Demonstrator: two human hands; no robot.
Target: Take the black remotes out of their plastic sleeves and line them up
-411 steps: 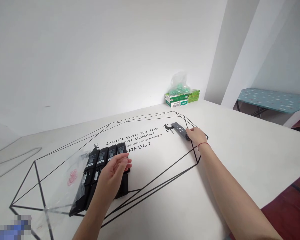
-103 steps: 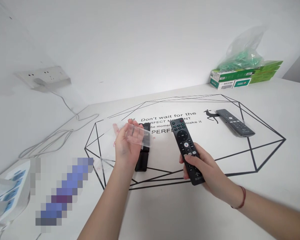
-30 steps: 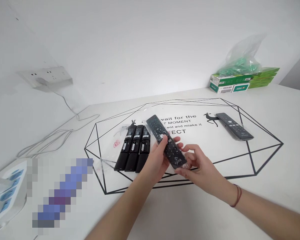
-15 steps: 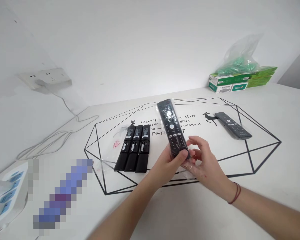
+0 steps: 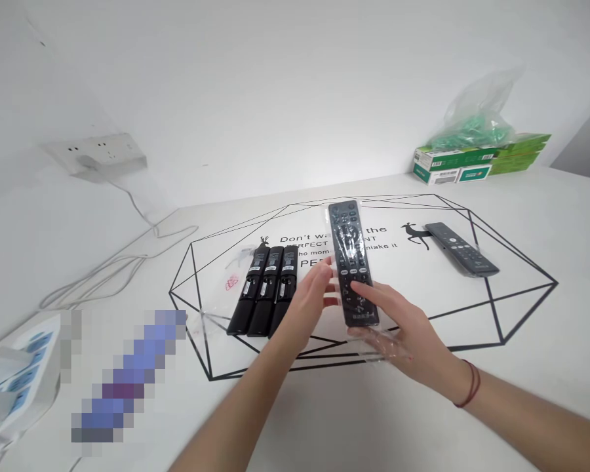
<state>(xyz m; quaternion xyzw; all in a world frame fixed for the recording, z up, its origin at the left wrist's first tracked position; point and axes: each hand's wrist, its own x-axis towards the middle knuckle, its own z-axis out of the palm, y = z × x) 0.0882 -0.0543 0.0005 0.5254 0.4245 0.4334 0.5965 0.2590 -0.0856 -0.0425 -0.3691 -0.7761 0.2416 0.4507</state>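
Observation:
A black remote control point(image 5: 353, 252) in a clear plastic sleeve is held up over the table, its buttons facing me. My left hand point(image 5: 312, 298) grips its left edge, with fingers passing behind it. My right hand point(image 5: 406, 328) closes on the lower end, thumb on the front face; the loose end of the sleeve point(image 5: 383, 347) hangs across this hand. To the left lie three black remote controls point(image 5: 267, 288) side by side, backs up, with their battery compartments uncovered. Another sleeved remote control point(image 5: 461, 250) lies buttons up at the right.
Green and white boxes point(image 5: 452, 164) stand against the wall at the back right, with a clear bag point(image 5: 476, 124) of green things on top. A power strip point(image 5: 19, 380), a white cable point(image 5: 113, 272) and a blurred-out object point(image 5: 132, 373) are at the left. A crumpled clear sleeve point(image 5: 221, 308) lies beside the three remotes.
The held remote has turned more upright and squarely towards me. My left thumb has left its front and moved to its left side; my right hand has taken hold of the lower end.

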